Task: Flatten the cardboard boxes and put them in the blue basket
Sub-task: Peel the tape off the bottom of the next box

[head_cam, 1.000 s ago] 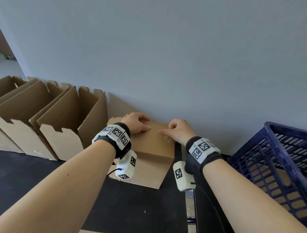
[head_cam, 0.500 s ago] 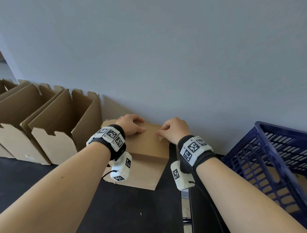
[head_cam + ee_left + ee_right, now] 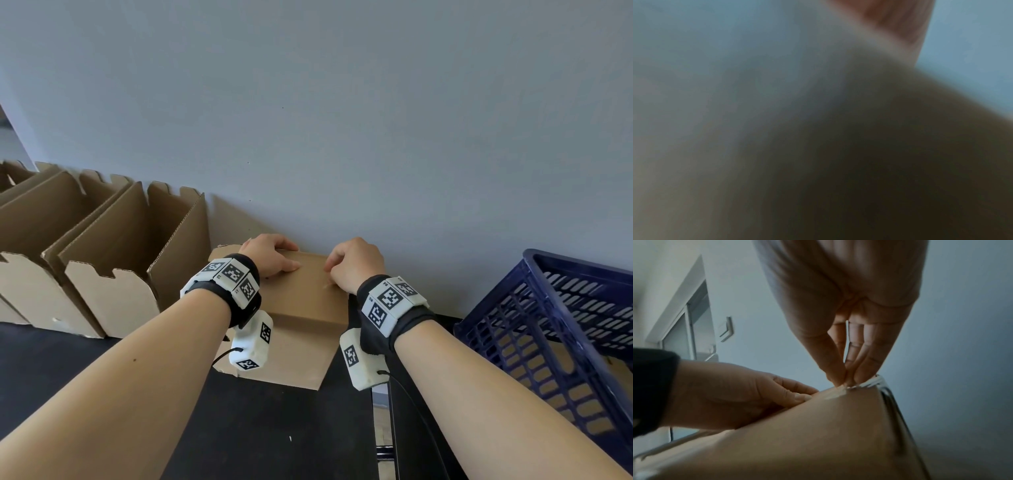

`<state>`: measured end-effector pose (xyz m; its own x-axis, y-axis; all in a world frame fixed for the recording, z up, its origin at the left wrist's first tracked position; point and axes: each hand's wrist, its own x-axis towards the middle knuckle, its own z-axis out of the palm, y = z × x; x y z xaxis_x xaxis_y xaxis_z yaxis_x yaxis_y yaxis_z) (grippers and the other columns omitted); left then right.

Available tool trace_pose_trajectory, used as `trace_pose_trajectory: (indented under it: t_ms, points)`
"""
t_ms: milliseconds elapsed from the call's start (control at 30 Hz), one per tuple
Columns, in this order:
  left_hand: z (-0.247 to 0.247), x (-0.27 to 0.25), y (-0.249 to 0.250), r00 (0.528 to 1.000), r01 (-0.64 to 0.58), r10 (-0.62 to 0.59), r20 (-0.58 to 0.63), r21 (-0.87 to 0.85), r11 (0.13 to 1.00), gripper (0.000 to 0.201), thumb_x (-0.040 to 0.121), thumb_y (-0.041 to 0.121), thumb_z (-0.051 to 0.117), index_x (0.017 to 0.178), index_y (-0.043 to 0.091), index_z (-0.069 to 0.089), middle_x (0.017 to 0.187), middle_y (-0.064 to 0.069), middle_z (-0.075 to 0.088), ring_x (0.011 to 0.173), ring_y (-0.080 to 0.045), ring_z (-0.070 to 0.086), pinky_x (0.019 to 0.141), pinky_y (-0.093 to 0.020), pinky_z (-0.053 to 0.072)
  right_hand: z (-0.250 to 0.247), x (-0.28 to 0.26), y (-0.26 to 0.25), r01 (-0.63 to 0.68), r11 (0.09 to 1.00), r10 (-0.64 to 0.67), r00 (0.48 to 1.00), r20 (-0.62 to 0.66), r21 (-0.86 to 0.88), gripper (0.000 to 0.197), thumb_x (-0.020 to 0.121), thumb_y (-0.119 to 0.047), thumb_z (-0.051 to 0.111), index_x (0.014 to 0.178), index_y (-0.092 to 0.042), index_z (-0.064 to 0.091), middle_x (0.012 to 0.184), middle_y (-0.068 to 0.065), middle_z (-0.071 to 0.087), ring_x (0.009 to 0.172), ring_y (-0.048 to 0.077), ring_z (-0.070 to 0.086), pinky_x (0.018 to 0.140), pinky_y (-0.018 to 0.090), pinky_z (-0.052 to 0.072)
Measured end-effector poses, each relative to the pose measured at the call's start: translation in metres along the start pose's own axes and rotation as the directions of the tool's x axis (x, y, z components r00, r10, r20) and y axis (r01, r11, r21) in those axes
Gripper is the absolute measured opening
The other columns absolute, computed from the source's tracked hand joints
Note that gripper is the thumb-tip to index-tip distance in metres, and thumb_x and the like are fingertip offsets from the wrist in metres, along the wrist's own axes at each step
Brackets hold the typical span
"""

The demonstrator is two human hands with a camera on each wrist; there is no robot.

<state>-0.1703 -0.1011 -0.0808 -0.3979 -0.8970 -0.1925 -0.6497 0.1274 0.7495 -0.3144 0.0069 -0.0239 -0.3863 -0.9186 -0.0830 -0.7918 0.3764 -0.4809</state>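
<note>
— The closed brown cardboard box (image 3: 301, 308)?
— On the black tabletop (image 3: 257, 428), against the grey wall (image 3: 342, 120), between open brown cardboard boxes (image 3: 113, 260) and the dark blue plastic basket (image 3: 534, 329), half cut off.
— The hands?
— Right grip (image 3: 352, 263) pinches clear tape (image 3: 869, 383) at the box's top edge. Left grip (image 3: 270, 255) lies curled on top; clasping or only pressing, can't tell: its camera shows blur.

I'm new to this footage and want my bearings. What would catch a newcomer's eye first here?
Both hands meet on the closed cardboard box against the wall at centre: the left hand holds its top while the right hand pinches clear tape there. A row of open boxes lines the wall to the left, and the blue basket sits at the right.
</note>
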Motion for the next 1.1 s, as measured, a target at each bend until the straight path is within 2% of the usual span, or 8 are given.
trace_pose_trajectory:
  t_ms: [133,267,500,667,867,933,1000,1100]
  points:
    - [0.001,0.001,-0.001,1.0,-0.007,0.007,-0.006,0.007,1.0,0.027,0.065,0.042,0.074,0.087,0.049,0.059,0.109,0.003,0.065,0.114,-0.026,0.055,0.097,-0.042,0.048,-0.001,0.002,-0.002,-0.063,0.997,0.057,0.992,0.114,0.05,0.012,0.069,-0.011,0.07,0.067,-0.023,0.069,0.062,-0.005,0.066,0.063,0.013,0.063,0.063,0.021,0.05]
    - [0.001,0.003,-0.002,1.0,-0.009,0.009,-0.005,0.004,1.0,0.028,0.066,0.042,0.075,0.088,0.048,0.059,0.11,0.005,0.064,0.115,-0.026,0.054,0.098,-0.042,0.048,-0.001,0.004,-0.002,-0.097,0.992,0.09,0.991,0.094,0.077,0.021,0.069,-0.003,0.064,0.06,-0.022,0.065,0.064,-0.003,0.066,0.071,0.021,0.068,0.07,0.028,0.058]
    - [-0.002,0.006,-0.005,1.0,-0.012,0.012,-0.001,-0.007,1.0,0.024,0.069,0.041,0.075,0.085,0.049,0.059,0.112,0.005,0.064,0.117,-0.027,0.053,0.101,-0.044,0.045,-0.018,0.006,0.013,-0.259,0.89,0.185,0.958,0.221,0.375,0.021,0.074,0.009,0.056,0.064,-0.008,0.062,0.063,0.011,0.062,0.059,0.021,0.062,0.071,0.034,0.059]
    - [-0.001,0.008,-0.005,1.0,-0.008,0.008,-0.003,-0.001,1.0,0.025,0.071,0.039,0.075,0.089,0.047,0.059,0.115,0.004,0.063,0.118,-0.026,0.052,0.101,-0.043,0.044,-0.029,0.009,0.019,-0.275,0.902,0.223,0.957,0.186,0.333,0.021,0.07,0.01,0.052,0.063,-0.008,0.06,0.058,0.009,0.057,0.053,0.019,0.053,0.054,0.025,0.049]
    - [0.001,0.01,-0.001,1.0,-0.004,0.004,-0.013,0.02,1.0,0.028,0.071,0.039,0.075,0.093,0.045,0.059,0.116,0.003,0.063,0.118,-0.026,0.053,0.101,-0.042,0.045,-0.032,0.011,0.018,-0.219,0.965,0.204,0.972,0.116,0.146,0.022,0.07,0.003,0.058,0.083,-0.003,0.073,0.074,0.009,0.068,0.065,0.021,0.058,0.072,0.031,0.055]
    - [0.0,0.01,-0.001,1.0,0.004,-0.004,-0.007,0.014,1.0,0.027,0.067,0.042,0.075,0.088,0.046,0.06,0.114,0.002,0.064,0.118,-0.027,0.053,0.101,-0.043,0.045,-0.033,0.008,0.018,-0.171,0.983,0.165,0.983,0.081,0.068,0.022,0.07,0.002,0.062,0.082,-0.01,0.076,0.08,0.004,0.07,0.07,0.02,0.06,0.072,0.029,0.054]
    - [0.0,0.01,-0.001,1.0,0.004,-0.004,-0.002,0.004,1.0,0.024,0.064,0.043,0.074,0.083,0.047,0.059,0.112,0.002,0.065,0.117,-0.029,0.054,0.1,-0.044,0.045,-0.032,0.007,0.021,-0.159,0.986,0.156,0.986,0.061,0.04,0.02,0.072,0.002,0.063,0.076,-0.014,0.075,0.073,0.001,0.068,0.07,0.02,0.061,0.074,0.029,0.055]
    - [0.001,0.009,0.001,1.0,0.0,0.0,0.002,0.005,1.0,0.026,0.065,0.043,0.074,0.085,0.046,0.059,0.113,0.004,0.064,0.117,-0.029,0.053,0.101,-0.045,0.044,-0.026,0.009,0.025,-0.234,0.953,0.211,0.968,0.133,0.194,0.021,0.081,0.003,0.057,0.068,-0.011,0.066,0.068,0.008,0.065,0.059,0.02,0.062,0.068,0.03,0.058]
